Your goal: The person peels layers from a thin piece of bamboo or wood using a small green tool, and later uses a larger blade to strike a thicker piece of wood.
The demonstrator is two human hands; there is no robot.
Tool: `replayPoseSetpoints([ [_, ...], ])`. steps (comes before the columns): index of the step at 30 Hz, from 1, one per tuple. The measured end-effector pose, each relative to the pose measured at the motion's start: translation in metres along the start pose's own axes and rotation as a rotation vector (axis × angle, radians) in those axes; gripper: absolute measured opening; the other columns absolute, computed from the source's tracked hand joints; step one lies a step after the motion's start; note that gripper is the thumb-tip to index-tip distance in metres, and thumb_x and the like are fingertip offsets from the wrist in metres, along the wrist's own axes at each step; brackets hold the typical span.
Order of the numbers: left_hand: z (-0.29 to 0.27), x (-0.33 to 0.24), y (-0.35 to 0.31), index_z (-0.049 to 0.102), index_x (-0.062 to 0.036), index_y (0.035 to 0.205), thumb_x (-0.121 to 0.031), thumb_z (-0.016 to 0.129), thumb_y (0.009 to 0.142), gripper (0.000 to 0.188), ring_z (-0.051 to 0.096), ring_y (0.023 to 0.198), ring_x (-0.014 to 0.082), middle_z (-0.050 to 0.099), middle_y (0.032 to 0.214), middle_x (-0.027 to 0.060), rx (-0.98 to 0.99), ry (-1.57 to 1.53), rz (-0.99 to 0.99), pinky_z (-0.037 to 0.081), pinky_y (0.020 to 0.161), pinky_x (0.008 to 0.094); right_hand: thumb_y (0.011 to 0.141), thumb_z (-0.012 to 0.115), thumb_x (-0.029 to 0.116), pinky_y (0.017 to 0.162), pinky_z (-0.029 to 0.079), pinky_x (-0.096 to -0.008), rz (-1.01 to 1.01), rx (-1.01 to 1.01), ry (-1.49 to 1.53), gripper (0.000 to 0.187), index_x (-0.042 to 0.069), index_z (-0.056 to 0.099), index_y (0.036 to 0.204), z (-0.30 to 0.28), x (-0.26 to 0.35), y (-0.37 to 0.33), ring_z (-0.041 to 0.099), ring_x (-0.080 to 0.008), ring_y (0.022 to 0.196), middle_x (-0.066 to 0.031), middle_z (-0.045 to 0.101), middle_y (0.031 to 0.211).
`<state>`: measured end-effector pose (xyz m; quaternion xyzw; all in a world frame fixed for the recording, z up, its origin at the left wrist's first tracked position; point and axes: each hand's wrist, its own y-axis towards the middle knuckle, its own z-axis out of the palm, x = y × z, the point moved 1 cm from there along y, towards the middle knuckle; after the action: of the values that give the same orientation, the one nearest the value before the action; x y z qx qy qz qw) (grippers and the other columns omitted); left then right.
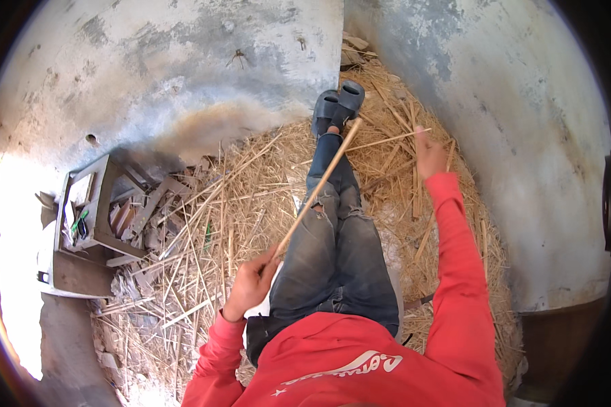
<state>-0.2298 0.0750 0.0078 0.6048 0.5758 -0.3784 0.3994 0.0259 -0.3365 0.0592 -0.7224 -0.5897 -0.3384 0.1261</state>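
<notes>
My left hand [251,285] is closed around the lower end of a long, pale brown stick [324,178], which looks like bamboo or wood. The stick slants up and away to the right over my outstretched legs, its far end close to my shoes. Farther off on the right, my right hand [431,154] is raised over the straw-like litter, fingers pinched at a thin pale strip [387,140]. That strip runs leftward from the fingertips to a point near the far end of the stick. Its left end does not touch the stick clearly enough to tell.
Loose strips and shavings [251,197] cover the floor around my legs [339,251]. A wooden stool-like frame [105,234] holding scraps and a green-handled tool [79,224] lies at left. Weathered walls [204,61] stand ahead and right. Dark clogs [337,105] cover my feet.
</notes>
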Motion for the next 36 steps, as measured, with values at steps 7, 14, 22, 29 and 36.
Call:
replayPoseSetpoints([
  [7, 0.027, -0.009, 0.038, 0.064, -0.0028, 0.137, -0.018, 0.058, 0.107, 0.035, 0.049, 0.061, 0.0125, 0.054, 0.067, 0.0085, 0.035, -0.049, -0.04, 0.045, 0.058, 0.0322, 0.098, 0.048, 0.07, 0.068, 0.056, -0.0531, -0.455, 0.484, -0.076, 0.073, 0.003, 0.079, 0.098, 0.05, 0.103, -0.169, 0.07, -0.045, 0.071, -0.0255, 0.069, 0.073],
  [14, 0.041, -0.004, 0.05, 0.065, 0.007, 0.129, -0.013, 0.063, 0.102, 0.034, 0.055, 0.063, 0.0141, 0.061, 0.071, 0.0151, -0.118, 0.073, 0.121, 0.048, 0.062, 0.0337, 0.1, 0.045, 0.068, 0.067, 0.056, -0.0559, -0.492, 0.548, -0.105, 0.068, 0.009, 0.078, 0.091, 0.071, 0.101, -0.171, 0.069, -0.046, 0.071, -0.0252, 0.068, 0.071],
  [22, 0.03, -0.006, 0.041, 0.064, 0.0066, 0.132, -0.009, 0.063, 0.101, 0.035, 0.046, 0.065, 0.0067, 0.054, 0.069, 0.0037, -0.02, -0.078, -0.02, 0.041, 0.057, 0.0287, 0.102, 0.044, 0.067, 0.062, 0.054, -0.0545, -0.559, 0.289, -0.191, 0.073, 0.004, 0.074, 0.083, 0.095, 0.087, -0.164, 0.068, -0.0447, 0.065, -0.0252, 0.066, 0.067],
  [29, 0.029, -0.005, 0.035, 0.063, 0.0067, 0.134, -0.007, 0.063, 0.101, 0.036, 0.043, 0.064, 0.0057, 0.05, 0.068, 0.0002, 0.005, -0.192, -0.042, 0.038, 0.056, 0.0273, 0.103, 0.041, 0.066, 0.06, 0.053, -0.0545, -0.652, 0.506, -0.173, 0.074, 0.003, 0.075, 0.086, 0.074, 0.102, -0.188, 0.067, -0.046, 0.063, -0.0252, 0.065, 0.065],
  [36, 0.019, 0.001, 0.018, 0.065, 0.007, 0.132, -0.01, 0.065, 0.1, 0.036, 0.045, 0.065, 0.0054, 0.053, 0.069, 0.0017, 0.007, -0.066, -0.075, 0.041, 0.057, 0.026, 0.102, 0.042, 0.068, 0.064, 0.053, -0.0573, -0.503, 0.441, -0.116, 0.078, 0.0, 0.074, 0.081, 0.064, 0.097, -0.13, 0.066, -0.047, 0.063, -0.0258, 0.065, 0.064],
])
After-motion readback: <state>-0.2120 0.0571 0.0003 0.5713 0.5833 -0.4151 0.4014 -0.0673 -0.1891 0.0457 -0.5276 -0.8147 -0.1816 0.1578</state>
